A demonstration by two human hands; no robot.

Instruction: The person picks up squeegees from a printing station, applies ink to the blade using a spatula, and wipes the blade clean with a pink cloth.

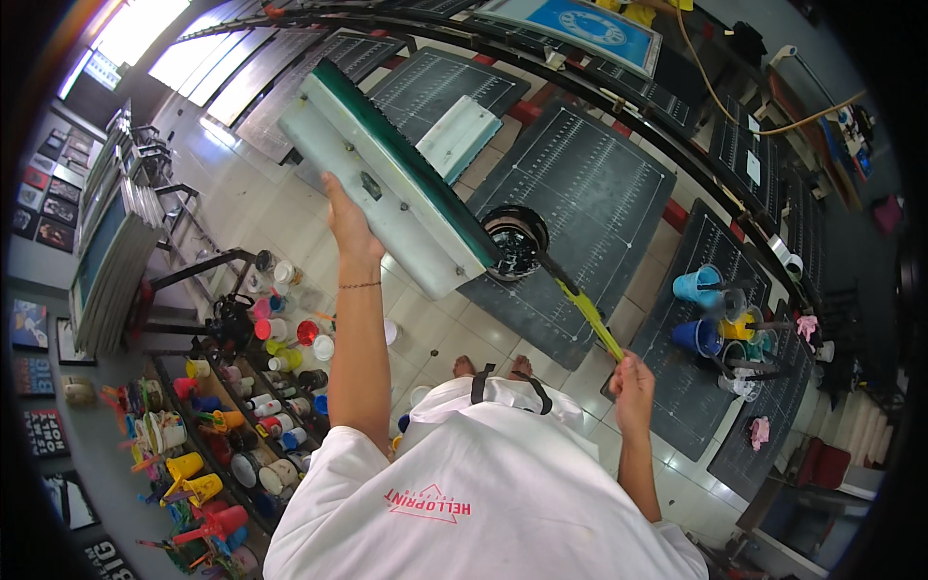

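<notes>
- Frame [387, 169] up high: the left hand [346, 224] is raised, palm flat against the underside of a long pale printing frame with a green screen edge, fingers spread along it, propping it tilted above the floor.
- Right hand [633, 379] is lower and off to the right, grip closed round the end of a yellow-handled stick [588, 317].
- The stick runs up and left from that fist, its dark far end reaching into a round black ink tub [515, 239].
- That tub sits on a dark gridded desk [580, 193], just under the lower corner of the raised frame.
- To the right, another dark desk [696, 406] carries blue cups [698, 286] and a yellow pot, well apart from both hands.
- Down on the left, a low shelf [232, 425] is crowded with paint jars and bottles in many colours.
- Bare toes show on the pale tiled floor [290, 208], right between the two arms.
</notes>
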